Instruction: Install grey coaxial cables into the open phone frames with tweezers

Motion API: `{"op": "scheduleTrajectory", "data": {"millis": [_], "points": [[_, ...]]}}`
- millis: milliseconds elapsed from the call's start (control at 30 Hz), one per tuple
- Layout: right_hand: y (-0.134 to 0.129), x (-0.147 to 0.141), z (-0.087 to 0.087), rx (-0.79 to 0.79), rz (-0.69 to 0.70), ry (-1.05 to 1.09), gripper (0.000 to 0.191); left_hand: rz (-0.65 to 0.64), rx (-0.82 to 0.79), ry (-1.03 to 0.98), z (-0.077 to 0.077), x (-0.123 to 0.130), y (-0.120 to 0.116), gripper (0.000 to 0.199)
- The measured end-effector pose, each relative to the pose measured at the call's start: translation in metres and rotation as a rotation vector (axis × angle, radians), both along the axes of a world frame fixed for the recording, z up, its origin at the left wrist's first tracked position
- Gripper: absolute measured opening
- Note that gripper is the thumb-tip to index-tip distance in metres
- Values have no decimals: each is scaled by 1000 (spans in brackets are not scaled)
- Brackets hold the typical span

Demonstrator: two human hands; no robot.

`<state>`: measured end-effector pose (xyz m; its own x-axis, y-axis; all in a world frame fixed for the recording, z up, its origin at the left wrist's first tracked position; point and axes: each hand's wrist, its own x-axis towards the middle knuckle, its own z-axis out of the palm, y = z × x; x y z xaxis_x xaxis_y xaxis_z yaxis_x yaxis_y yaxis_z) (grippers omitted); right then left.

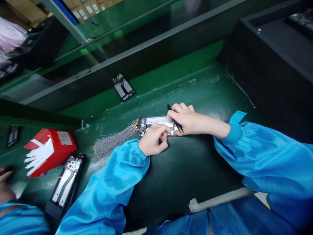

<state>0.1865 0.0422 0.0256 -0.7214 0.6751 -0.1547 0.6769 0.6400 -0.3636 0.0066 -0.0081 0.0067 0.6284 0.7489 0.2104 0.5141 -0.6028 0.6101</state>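
An opened phone housing (156,120) lies flat on the green work surface, its silver inside facing up and circuit parts at its left end. My left hand (155,138) rests over its near edge with curled fingers; whatever is between the fingertips is hidden. My right hand (183,117) is closed around black tweezers (179,126), whose tips point down at the right end of the housing. A fanned bundle of thin grey cables (117,138) with gold-coloured ends lies just left of the housing.
Another opened phone (123,87) lies beyond the cables. A red box (61,147) of white strips and stacked phone housings (65,186) are at left, near another person's hand (5,186). A black bin (271,65) stands right; loose wires (241,86) lie beside it.
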Motion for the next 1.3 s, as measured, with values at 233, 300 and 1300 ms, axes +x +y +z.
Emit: {"op": "scheduleTrajectory", "data": {"millis": [233,300,1300], "points": [[-3,-2,0,9,-38,-5,31,38,-6,-43,-1,-2,-1,17],[-1,3,-4,-8,-34,93,28,58,4,-76,0,-3,-1,14],[57,23,-44,576,-353,208,22,882,112,513,6,-13,131,29]]}}
